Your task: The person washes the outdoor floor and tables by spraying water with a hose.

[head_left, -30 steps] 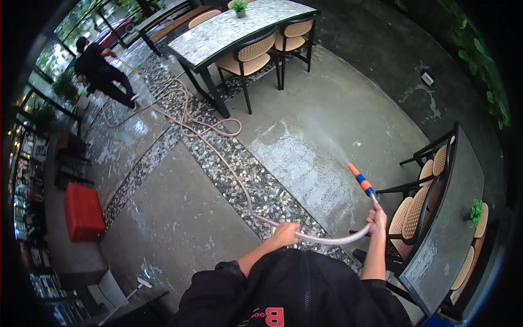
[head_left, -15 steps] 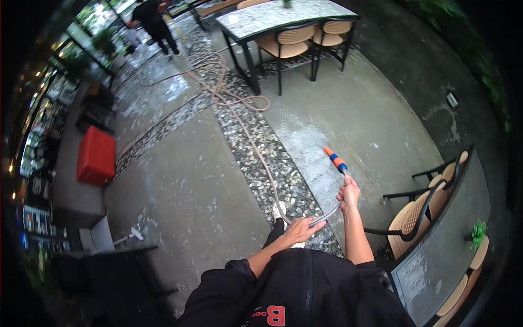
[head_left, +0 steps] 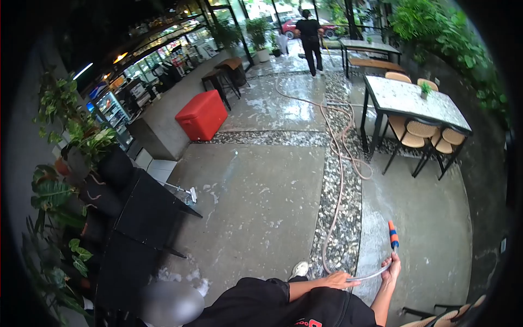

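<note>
You have open concrete (head_left: 430,234) ahead of your right fingers (head_left: 394,261), up to where chairs (head_left: 422,129) and a table (head_left: 417,102) block the way. Ahead and left of them, the hose (head_left: 340,191) obstructs low passage.

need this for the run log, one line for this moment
left hand: on hose; right hand: gripping hose; nozzle: pointed forward; co-worker: at far end

So the wearer had on a plain black long-sleeved jacket (head_left: 256,300), with a dark zip (head_left: 345,308) down the front and some bold red lettering (head_left: 314,323) edged in white. Left hand (head_left: 339,280) and right hand (head_left: 393,266) were both bare, plus one off-white shoe (head_left: 299,268) showed.
</note>
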The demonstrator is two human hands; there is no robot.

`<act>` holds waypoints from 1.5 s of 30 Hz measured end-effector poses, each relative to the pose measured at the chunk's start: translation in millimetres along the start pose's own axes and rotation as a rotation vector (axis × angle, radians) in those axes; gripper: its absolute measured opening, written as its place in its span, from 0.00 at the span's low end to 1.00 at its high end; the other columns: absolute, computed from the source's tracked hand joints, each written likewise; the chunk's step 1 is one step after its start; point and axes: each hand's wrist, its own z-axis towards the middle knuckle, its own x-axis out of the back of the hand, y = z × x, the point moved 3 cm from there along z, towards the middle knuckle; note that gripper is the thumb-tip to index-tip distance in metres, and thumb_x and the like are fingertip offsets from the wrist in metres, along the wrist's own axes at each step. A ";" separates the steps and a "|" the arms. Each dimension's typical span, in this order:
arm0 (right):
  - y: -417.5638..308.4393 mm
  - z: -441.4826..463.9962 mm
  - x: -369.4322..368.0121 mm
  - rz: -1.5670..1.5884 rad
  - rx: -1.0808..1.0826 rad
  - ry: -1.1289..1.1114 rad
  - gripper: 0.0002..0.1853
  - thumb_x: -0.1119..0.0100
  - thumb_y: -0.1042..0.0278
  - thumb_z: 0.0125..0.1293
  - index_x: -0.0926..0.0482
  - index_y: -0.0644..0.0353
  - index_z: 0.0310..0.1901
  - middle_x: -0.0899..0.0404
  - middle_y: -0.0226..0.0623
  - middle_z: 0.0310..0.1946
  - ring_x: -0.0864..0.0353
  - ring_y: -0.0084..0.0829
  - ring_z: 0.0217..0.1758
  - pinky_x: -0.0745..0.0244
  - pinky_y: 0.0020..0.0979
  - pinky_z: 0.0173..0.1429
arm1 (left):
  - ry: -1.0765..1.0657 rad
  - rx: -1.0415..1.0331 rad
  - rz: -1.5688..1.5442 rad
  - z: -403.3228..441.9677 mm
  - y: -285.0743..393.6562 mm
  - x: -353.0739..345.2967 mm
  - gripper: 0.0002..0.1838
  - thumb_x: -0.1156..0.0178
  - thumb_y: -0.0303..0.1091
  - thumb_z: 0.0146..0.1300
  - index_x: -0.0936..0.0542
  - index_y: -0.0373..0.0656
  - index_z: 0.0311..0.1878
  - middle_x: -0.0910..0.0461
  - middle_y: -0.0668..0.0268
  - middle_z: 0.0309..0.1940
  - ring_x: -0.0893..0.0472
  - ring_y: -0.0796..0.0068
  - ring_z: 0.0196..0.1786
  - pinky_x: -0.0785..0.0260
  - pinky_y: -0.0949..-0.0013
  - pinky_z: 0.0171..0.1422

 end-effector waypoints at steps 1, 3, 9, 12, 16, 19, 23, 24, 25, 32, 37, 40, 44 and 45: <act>-0.5 11.9 1.4 0.006 -0.086 -0.005 0.04 0.54 0.74 0.52 0.38 0.56 0.28 0.42 0.24 0.12 0.43 0.17 0.12 0.44 0.19 0.14 | -0.021 -0.071 0.038 1.4 -3.4 3.9 0.33 0.60 0.61 0.53 0.25 0.35 0.33 0.33 0.50 0.15 0.29 0.55 0.24 0.40 0.57 0.32; -0.3 29.3 -6.7 0.019 -0.224 -0.036 0.05 0.56 0.73 0.53 0.40 0.56 0.24 0.44 0.24 0.12 0.45 0.17 0.11 0.47 0.19 0.13 | -0.012 -0.097 0.019 21.4 -39.8 -7.3 0.33 0.60 0.61 0.54 0.26 0.34 0.29 0.34 0.52 0.14 0.30 0.58 0.22 0.42 0.58 0.29; -24.5 33.5 -104.3 -0.058 -0.194 -0.281 0.09 0.53 0.63 0.57 0.42 0.51 0.24 0.52 0.20 0.10 0.54 0.14 0.09 0.56 0.18 0.11 | 0.029 0.090 -0.078 37.5 -10.9 48.3 0.36 0.61 0.68 0.48 0.24 0.41 0.35 0.30 0.56 0.14 0.28 0.64 0.22 0.39 0.61 0.30; -28.7 24.1 -136.5 -0.052 -0.064 -0.252 0.09 0.56 0.61 0.59 0.41 0.54 0.28 0.42 0.25 0.12 0.47 0.16 0.10 0.47 0.19 0.13 | 0.053 0.104 -0.092 42.4 -5.9 71.2 0.36 0.62 0.68 0.48 0.24 0.42 0.37 0.30 0.55 0.14 0.28 0.64 0.23 0.38 0.61 0.31; -7.2 49.1 -99.6 0.037 -0.154 -0.084 0.08 0.54 0.62 0.57 0.39 0.54 0.32 0.38 0.29 0.14 0.40 0.22 0.12 0.40 0.23 0.16 | -0.046 0.168 -0.025 39.2 -15.5 93.3 0.37 0.62 0.69 0.48 0.24 0.42 0.40 0.29 0.54 0.16 0.27 0.62 0.26 0.38 0.61 0.32; 16.0 59.9 -38.5 0.162 -0.277 -0.006 0.12 0.52 0.61 0.55 0.40 0.52 0.38 0.37 0.30 0.14 0.37 0.23 0.14 0.39 0.27 0.22 | -0.169 0.217 0.067 45.5 -25.7 96.9 0.39 0.60 0.70 0.45 0.24 0.36 0.29 0.26 0.52 0.22 0.26 0.57 0.30 0.36 0.61 0.36; 36.1 49.3 9.4 0.380 -0.321 0.189 0.11 0.51 0.65 0.55 0.42 0.54 0.36 0.37 0.30 0.12 0.41 0.24 0.12 0.40 0.28 0.22 | -0.331 0.238 0.254 62.0 -47.6 79.5 0.38 0.59 0.68 0.47 0.24 0.35 0.32 0.27 0.52 0.20 0.26 0.58 0.30 0.37 0.60 0.36; 27.9 38.4 -7.1 0.341 -0.269 0.212 0.11 0.51 0.64 0.55 0.42 0.52 0.36 0.37 0.30 0.12 0.43 0.21 0.10 0.42 0.25 0.17 | -0.338 0.248 0.275 65.4 -53.0 77.6 0.37 0.59 0.67 0.48 0.24 0.36 0.33 0.27 0.52 0.20 0.26 0.58 0.30 0.37 0.60 0.36; 25.2 40.6 -9.3 0.332 -0.260 0.161 0.11 0.51 0.63 0.56 0.42 0.51 0.36 0.37 0.30 0.13 0.45 0.19 0.09 0.45 0.23 0.15 | -0.359 0.242 0.293 69.2 -49.9 78.9 0.37 0.59 0.67 0.48 0.24 0.36 0.33 0.27 0.52 0.20 0.26 0.58 0.30 0.37 0.60 0.36; 14.9 40.0 -48.2 -0.140 -0.228 0.087 0.11 0.53 0.61 0.58 0.41 0.49 0.40 0.39 0.28 0.14 0.52 0.13 0.08 0.51 0.17 0.10 | -0.534 0.229 0.347 64.8 -35.1 85.7 0.36 0.59 0.66 0.49 0.25 0.36 0.35 0.28 0.50 0.20 0.27 0.58 0.29 0.39 0.60 0.34; 27.4 51.4 -75.2 -0.136 -0.202 0.155 0.10 0.55 0.60 0.59 0.43 0.50 0.37 0.44 0.25 0.12 0.52 0.13 0.08 0.52 0.17 0.10 | -0.473 0.234 0.256 64.6 -62.2 103.9 0.37 0.60 0.67 0.49 0.25 0.36 0.34 0.28 0.50 0.21 0.27 0.58 0.29 0.40 0.60 0.35; 37.7 62.6 -89.5 -0.116 -0.203 0.149 0.11 0.55 0.59 0.59 0.44 0.51 0.35 0.45 0.24 0.12 0.52 0.13 0.08 0.51 0.17 0.10 | -0.455 0.221 0.268 61.1 -54.7 130.4 0.37 0.60 0.67 0.49 0.25 0.35 0.32 0.27 0.50 0.22 0.27 0.57 0.30 0.40 0.60 0.36; 50.4 70.0 -111.2 0.046 -0.221 0.122 0.13 0.53 0.57 0.58 0.45 0.51 0.34 0.42 0.27 0.12 0.51 0.13 0.08 0.52 0.18 0.10 | -0.373 0.209 0.210 58.9 -62.1 151.1 0.37 0.59 0.66 0.48 0.24 0.34 0.29 0.27 0.49 0.21 0.26 0.57 0.31 0.38 0.61 0.37; 55.2 72.8 -110.5 0.079 -0.219 0.134 0.13 0.53 0.57 0.58 0.45 0.52 0.35 0.42 0.27 0.12 0.51 0.13 0.07 0.52 0.18 0.10 | -0.357 0.244 0.255 63.4 -73.5 152.2 0.36 0.57 0.66 0.48 0.24 0.35 0.28 0.27 0.49 0.21 0.26 0.56 0.31 0.38 0.61 0.37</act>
